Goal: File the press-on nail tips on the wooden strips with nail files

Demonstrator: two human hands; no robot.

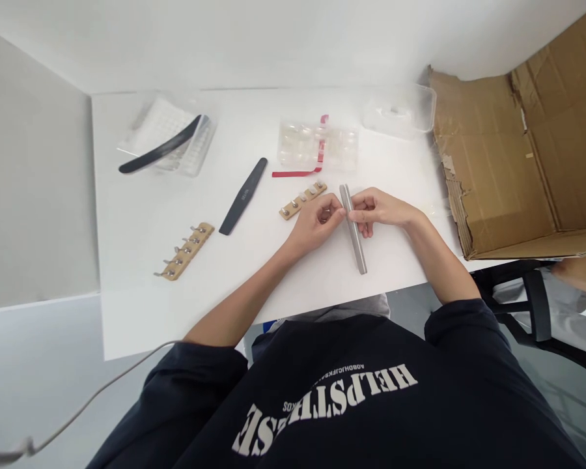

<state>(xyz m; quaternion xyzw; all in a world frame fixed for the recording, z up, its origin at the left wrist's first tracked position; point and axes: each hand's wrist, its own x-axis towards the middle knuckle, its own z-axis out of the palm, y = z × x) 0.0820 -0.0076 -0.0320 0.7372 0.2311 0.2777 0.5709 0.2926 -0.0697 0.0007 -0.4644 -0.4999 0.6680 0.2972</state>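
Note:
My right hand (378, 212) grips a grey nail file (355, 238), which is seen nearly edge-on and points down toward the table's front. Thumb and fingers of my left hand (317, 221) are pinched together against the file's left side. Whatever small thing lies in that pinch is too tiny to make out. Just behind my left hand is a wooden strip with metal clips (300, 203), partly covered by the hand. A second wooden clip strip (185, 253) lies further left. Between the two strips, slightly further back, rests a flat dark nail file (244, 195).
A clear box of nail tips (297, 146) with red tape (293, 174) sits at the back. Back left, a curved black nail file (161, 148) lies across clear plastic packages (195, 156). A clear container (420, 114) and an open cardboard box (498, 169) stand right.

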